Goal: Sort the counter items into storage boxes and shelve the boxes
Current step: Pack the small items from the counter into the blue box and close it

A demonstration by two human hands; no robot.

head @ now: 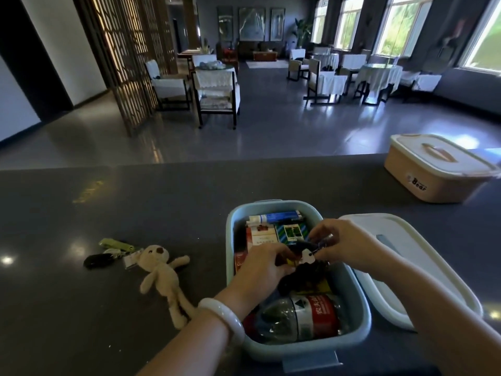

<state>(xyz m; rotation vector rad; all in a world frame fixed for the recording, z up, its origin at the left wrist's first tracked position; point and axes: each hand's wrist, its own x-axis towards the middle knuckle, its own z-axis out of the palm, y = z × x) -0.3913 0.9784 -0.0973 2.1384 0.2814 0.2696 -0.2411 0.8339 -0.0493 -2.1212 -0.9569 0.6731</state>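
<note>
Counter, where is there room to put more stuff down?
The counter is bare across its far side, from the left edge to the pink box, and at the near left corner. It is crowded beside the blue box, where the toy bear and keys lie, and the lid fills its other side.

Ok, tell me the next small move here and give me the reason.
Probably lower the small dark item with the white tag into the blue box and let go. Both the left hand and right hand pinch it right above the box's contents, and the box is open, its lid lying beside it. The plush bear and key bunch wait on the counter.
</note>
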